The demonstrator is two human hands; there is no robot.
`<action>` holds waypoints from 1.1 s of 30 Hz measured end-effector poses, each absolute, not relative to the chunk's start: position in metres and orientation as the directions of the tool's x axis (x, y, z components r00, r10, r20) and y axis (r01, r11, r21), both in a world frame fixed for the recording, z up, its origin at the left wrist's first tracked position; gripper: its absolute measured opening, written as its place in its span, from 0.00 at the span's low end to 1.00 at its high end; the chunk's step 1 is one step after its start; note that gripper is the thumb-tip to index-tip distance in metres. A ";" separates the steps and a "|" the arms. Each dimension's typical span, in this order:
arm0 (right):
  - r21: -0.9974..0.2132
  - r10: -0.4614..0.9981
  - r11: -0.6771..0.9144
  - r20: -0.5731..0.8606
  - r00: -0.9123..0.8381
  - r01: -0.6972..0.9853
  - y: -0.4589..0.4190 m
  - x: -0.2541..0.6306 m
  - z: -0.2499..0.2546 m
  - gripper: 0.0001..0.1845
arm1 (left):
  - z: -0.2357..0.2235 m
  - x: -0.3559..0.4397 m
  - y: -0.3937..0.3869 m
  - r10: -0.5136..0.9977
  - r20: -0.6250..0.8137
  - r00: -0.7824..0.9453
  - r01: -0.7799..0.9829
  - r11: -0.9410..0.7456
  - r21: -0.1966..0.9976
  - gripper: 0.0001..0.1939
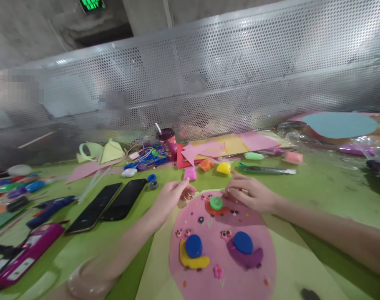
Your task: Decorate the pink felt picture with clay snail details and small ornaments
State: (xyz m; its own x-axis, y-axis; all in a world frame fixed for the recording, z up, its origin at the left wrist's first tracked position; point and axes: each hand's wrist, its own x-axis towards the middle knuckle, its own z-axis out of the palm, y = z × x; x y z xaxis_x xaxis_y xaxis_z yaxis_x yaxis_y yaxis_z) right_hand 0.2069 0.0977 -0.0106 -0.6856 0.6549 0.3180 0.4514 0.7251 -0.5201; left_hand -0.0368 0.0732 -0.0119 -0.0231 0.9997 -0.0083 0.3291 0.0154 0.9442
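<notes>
A pink disc (pixel 208 287) lies on a pale yellow sheet (pixel 158 271) in front of me. On it are clay snails with bottle-cap shells: a yellow snail (pixel 196 261) and a purple snail (pixel 250 259) with blue caps, and an orange snail (pixel 213 211) with a green cap (pixel 216 203). My left hand (pixel 174 196) is at the disc's upper left edge, thumb and loosely bent fingers apart, just below a bright pink clay block (pixel 190 173). At the upper right edge my right hand (pixel 250 192) has its fingers bent together beside the orange snail; anything between the fingertips is hidden.
Two black phones (pixel 124 200), a blue glue gun (pixel 52 208) and a magenta power strip (pixel 30 254) lie left. Beyond my hands are orange clay (pixel 206 165), yellow clay (pixel 223 168), a green box cutter (pixel 268 169) and a lidded cup (pixel 167 143). A perforated metal panel (pixel 208 75) stands behind.
</notes>
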 end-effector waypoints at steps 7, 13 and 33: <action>-0.466 0.612 0.771 0.353 -0.707 0.435 0.096 0.209 -0.012 0.17 | -0.013 -0.038 0.074 1.000 0.014 0.000 0.323 -0.013 0.946 0.19; -0.427 0.580 0.800 0.373 -0.725 0.421 0.094 0.209 -0.013 0.17 | -0.011 -0.037 0.073 1.000 -0.002 0.000 0.304 0.002 0.953 0.18; -0.365 0.497 0.863 0.493 -0.714 0.349 0.095 0.213 -0.017 0.19 | -0.014 -0.038 0.074 1.000 -0.016 -0.005 0.311 0.016 0.950 0.20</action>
State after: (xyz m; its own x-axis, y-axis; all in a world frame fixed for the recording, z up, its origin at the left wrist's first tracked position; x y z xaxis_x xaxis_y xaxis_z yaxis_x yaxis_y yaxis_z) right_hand 0.2132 0.0947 -0.0172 -0.7142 0.4972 0.4928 0.3486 0.8631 -0.3655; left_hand -0.0380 0.0743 -0.0137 -0.0054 0.9999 -0.0155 0.3109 0.0164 0.9503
